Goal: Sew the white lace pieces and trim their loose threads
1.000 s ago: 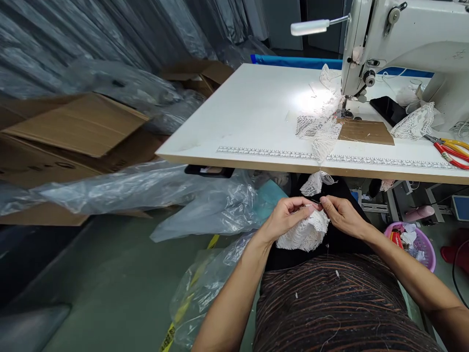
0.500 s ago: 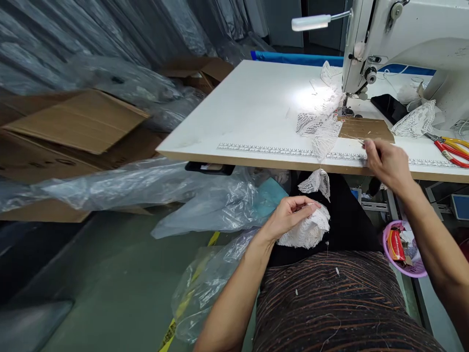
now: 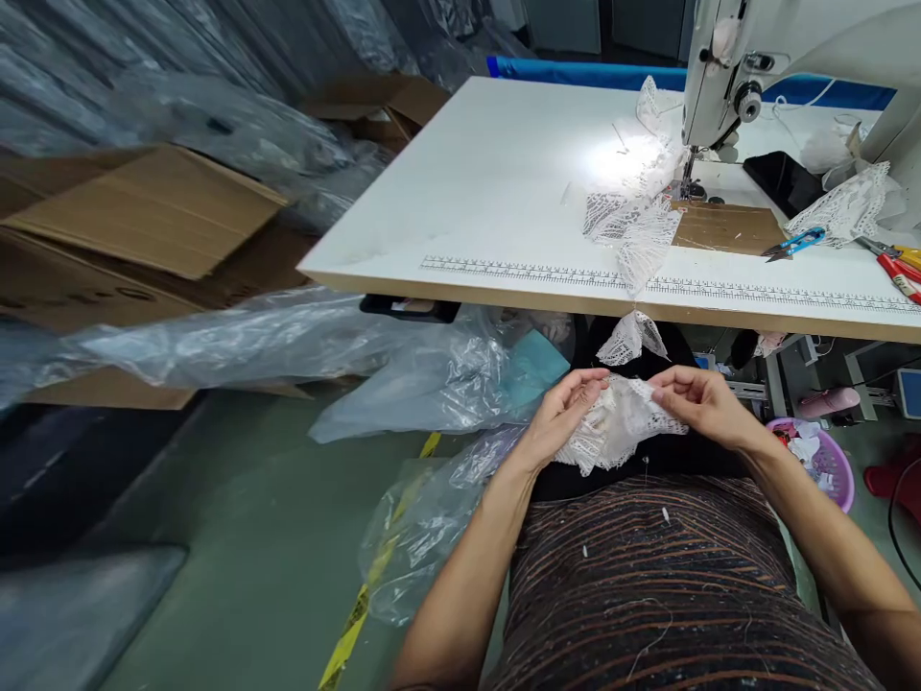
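Note:
A bunched piece of white lace [image 3: 611,427] lies over my lap, held between both hands. My left hand [image 3: 565,413] pinches its left edge, while the fingers of my right hand [image 3: 695,403] grip its right side. Just beyond, a lace strip [image 3: 637,245] runs from under the sewing machine needle [image 3: 689,173] over the table's front edge, its end hanging near my hands. Blue-handled thread snips [image 3: 795,244] rest partly on a brown cardboard piece [image 3: 730,228] on the table.
The white sewing table [image 3: 460,192] has a printed ruler along its front edge. Red- and yellow-handled scissors [image 3: 896,269], a black phone [image 3: 781,182] and more lace [image 3: 845,206] lie at the right. A purple basket [image 3: 838,470] stands below. Cardboard boxes [image 3: 151,206] and plastic sheeting [image 3: 432,384] fill the left.
My right hand has come down from the table edge to the lace in my lap and grips it. The lace is spread wider. Blue snips now show on the table; the view has shifted slightly.

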The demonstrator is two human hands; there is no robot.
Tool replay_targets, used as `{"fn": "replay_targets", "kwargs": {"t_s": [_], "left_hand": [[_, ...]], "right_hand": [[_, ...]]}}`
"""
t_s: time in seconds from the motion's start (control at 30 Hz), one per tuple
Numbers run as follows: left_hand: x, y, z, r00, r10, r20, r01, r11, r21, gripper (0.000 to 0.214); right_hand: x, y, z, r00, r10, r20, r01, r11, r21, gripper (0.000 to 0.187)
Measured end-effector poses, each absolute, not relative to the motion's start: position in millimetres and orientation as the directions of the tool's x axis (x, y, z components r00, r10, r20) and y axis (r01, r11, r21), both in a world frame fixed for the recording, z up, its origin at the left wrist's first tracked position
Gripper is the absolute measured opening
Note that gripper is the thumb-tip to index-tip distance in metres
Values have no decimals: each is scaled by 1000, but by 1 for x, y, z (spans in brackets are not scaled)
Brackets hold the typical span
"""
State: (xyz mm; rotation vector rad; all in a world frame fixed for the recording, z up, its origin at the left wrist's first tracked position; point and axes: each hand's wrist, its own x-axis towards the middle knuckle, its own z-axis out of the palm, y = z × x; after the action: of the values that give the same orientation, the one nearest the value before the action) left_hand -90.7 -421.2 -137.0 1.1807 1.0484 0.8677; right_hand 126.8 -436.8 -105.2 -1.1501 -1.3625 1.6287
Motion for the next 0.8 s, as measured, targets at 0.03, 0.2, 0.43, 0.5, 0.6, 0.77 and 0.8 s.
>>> {"fn": "replay_targets", "kwargs": {"t_s": [0.03, 0.2, 0.43, 0.5, 0.6, 0.77, 0.8], "left_hand": [[-95, -421, -142, 289, 941, -175, 41, 171, 984, 58], [-108, -421, -151, 365, 916, -163, 164, 109, 980, 67], [-115, -419, -131, 416, 885, -209, 396, 30, 918, 51], [-117, -418, -124, 422, 886, -191, 475, -36, 879, 45], [-117, -416, -112, 444, 888, -124, 520, -142, 843, 29], [-109, -420, -92, 488, 867, -99, 433, -142, 890, 13], [-106, -422, -88, 518, 848, -112, 388, -116, 914, 14]], "right_hand": [[133, -434, -101, -332, 924, -189, 12, -196, -981, 50], [150, -428, -87, -249, 963, -103, 13, -103, -995, 44], [148, -421, -103, -111, 994, 12, -5, 12, -1000, 46], [148, -420, -104, -54, 993, 108, 8, 109, -994, 40], [147, -419, -99, -31, 966, 257, 117, 259, -959, 21], [140, -416, -97, -123, 937, 326, 225, 347, -911, 21], [137, -415, -98, -137, 936, 325, 210, 348, -914, 21]]}}
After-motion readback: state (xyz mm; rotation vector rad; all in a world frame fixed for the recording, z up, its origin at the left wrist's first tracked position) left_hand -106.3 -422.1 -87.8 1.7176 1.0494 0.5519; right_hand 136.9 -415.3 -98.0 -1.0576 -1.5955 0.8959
